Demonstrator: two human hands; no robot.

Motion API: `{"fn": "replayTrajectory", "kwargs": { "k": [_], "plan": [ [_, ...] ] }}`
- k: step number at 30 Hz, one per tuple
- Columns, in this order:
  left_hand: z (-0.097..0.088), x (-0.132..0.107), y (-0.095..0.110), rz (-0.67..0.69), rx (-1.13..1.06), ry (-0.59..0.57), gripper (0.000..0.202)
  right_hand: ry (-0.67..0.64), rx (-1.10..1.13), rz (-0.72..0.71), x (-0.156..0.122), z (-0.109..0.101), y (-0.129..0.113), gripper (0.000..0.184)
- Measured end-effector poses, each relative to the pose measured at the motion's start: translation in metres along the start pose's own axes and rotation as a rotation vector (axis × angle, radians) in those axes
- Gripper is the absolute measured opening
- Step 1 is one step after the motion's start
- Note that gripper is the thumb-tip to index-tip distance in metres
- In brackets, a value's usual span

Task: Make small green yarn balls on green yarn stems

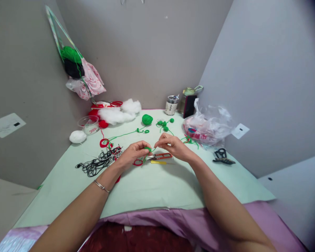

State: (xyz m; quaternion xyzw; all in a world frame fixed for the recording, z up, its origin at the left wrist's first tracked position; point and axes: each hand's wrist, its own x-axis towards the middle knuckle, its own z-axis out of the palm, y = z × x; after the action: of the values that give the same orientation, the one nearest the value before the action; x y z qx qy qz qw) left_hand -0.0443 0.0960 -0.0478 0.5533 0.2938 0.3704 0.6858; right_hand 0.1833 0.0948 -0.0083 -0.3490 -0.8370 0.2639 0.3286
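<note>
My left hand [133, 152] and my right hand [172, 144] meet over the middle of the pale green table cover [157, 185]. The left hand pinches a small green crochet piece [148, 149]. The right hand's fingers are pinched together close to it, apparently on the green yarn. A red yarn ring [138, 162] lies just under the left hand. Red-handled snips [160, 156] and a yellow tool [158, 162] lie on the cover below my fingers. A green strand [126, 134] runs back to a green yarn ball [147, 119].
Black cord tangle [99, 162] lies at left. White stuffing [119, 112], red yarn [103, 124], a clear cup [88, 125] sit at back left. A tin [171, 105], phone [189, 106], plastic bag [207, 126] and black clip [222, 156] are at right. A bag [76, 70] hangs on the wall.
</note>
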Motion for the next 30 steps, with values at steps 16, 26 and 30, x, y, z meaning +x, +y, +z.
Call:
{"fn": "replayTrajectory", "kwargs": {
  "k": [16,26,30],
  "plan": [
    [-0.001,0.0,0.0,0.021,0.003,-0.008,0.025,0.0,-0.003,0.001,0.0,-0.001,0.0,0.024],
    [0.002,-0.001,0.002,0.044,0.031,-0.047,0.02,-0.034,0.079,0.014,0.001,0.005,-0.006,0.021],
    [0.002,-0.001,0.001,0.009,-0.001,-0.031,0.022,0.042,0.114,0.086,0.003,0.012,-0.003,0.014]
  ]
}}
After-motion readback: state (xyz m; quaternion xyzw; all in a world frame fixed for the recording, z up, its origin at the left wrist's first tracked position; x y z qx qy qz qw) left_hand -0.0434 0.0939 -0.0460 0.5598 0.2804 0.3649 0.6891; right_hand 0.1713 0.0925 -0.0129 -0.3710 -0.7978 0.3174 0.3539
